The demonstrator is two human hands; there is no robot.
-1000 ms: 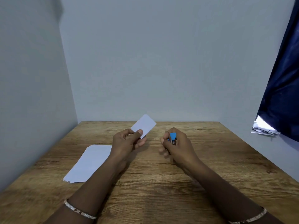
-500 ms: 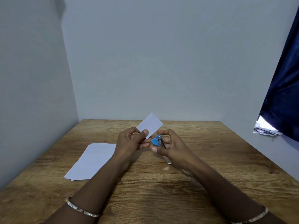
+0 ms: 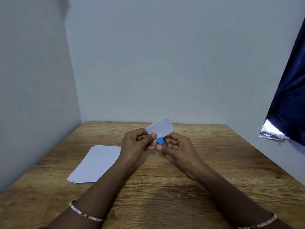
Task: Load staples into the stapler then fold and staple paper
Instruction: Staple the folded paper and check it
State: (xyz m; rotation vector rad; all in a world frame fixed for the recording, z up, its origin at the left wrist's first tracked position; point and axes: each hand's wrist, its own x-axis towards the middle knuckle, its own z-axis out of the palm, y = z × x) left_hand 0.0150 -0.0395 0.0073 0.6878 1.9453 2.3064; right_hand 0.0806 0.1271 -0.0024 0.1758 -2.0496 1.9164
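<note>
**Inspector:** Head view, the only one supplied. Left hand (image 3: 135,142) pinches a small folded paper (image 3: 162,128) at its near lower corner, thumb on top, fingers beneath. The sheet is held clear above the wooden table (image 3: 214,162), its free end tilted up and away.

**Assistant:** And the stapler?

**Inspector:** A small stapler (image 3: 162,141) with a blue head and metal body sits in the right hand (image 3: 177,147), fingers wrapped around it, thumb along its near side. The blue tip touches the paper's lower edge, just beside the left thumb. Whether the paper is already between the stapler's arms, I cannot tell; the fingers hide it.

**Assistant:** Handling?

**Inspector:** In my judgement the folded paper is light and limp beyond the pinch; it will flex if pushed from its free end. Best held close to the stapling point, as it is now, so the layers stay aligned. The stapler looks rigid and small; a squeeze between thumb and fingers over the head should do. The metal part may be slippery.

**Assistant:** Anything else on the table?

**Inspector:** A stack of loose white sheets (image 3: 97,162) lies flat to the left, well apart from both hands. No staple box is visible. Stage, as judged: folding done, stapling in hand.
</note>
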